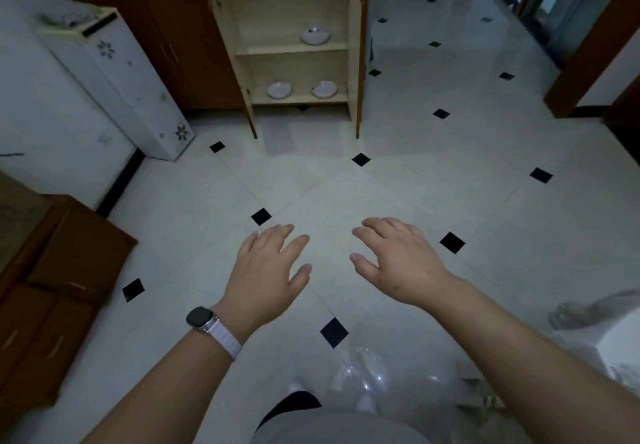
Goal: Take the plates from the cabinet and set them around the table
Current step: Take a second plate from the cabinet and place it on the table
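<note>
A low wooden cabinet (353,62) stands ahead with both doors swung open. One white plate (314,35) lies on its upper shelf. On the bottom shelf sit a left plate (279,90) and a right plate (324,89). My left hand (268,270), with a watch on the wrist, and my right hand (394,260) are held out palm down over the tiled floor, well short of the cabinet. Both hands hold nothing and their fingers are spread. No table is in view.
A white appliance (131,83) stands left of the cabinet against the wall. A brown drawer unit (59,287) fills the near left. A white object (609,339) sits at the near right. A doorway (568,10) opens at the far right. Tiled floor (346,194) lies between me and the cabinet.
</note>
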Available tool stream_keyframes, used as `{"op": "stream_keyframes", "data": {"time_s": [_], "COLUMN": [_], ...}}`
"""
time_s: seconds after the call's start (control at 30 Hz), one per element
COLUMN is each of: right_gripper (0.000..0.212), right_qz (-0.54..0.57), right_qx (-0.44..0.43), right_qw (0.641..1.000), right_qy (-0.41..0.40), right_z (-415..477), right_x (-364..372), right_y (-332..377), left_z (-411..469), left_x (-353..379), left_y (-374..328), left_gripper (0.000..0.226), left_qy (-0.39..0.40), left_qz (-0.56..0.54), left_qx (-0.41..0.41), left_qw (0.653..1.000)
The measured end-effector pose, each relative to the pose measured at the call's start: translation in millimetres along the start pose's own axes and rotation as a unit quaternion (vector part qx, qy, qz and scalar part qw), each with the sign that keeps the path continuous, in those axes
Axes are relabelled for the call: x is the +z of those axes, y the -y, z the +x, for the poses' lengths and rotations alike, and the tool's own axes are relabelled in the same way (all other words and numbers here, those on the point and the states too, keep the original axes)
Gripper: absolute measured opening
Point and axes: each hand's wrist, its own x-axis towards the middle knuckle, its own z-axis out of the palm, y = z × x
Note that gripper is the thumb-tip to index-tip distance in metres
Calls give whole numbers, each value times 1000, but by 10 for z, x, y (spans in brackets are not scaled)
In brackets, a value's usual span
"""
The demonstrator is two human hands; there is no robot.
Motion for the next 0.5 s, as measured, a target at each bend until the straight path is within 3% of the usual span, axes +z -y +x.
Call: {"op": "stream_keyframes", "data": {"time_s": [0.5], "right_gripper": [55], "right_qz": [-41], "right_qx": [28], "right_qw": [998], "right_qy": [27], "right_z": [2094], "right_x": [210], "right_y": [114], "left_z": [1597], "left_x": [318], "left_y": [1486], "left_gripper": [49], "left_qy": [-2], "left_qz": [-55], "left_qx": [2], "left_qw": [998]}}
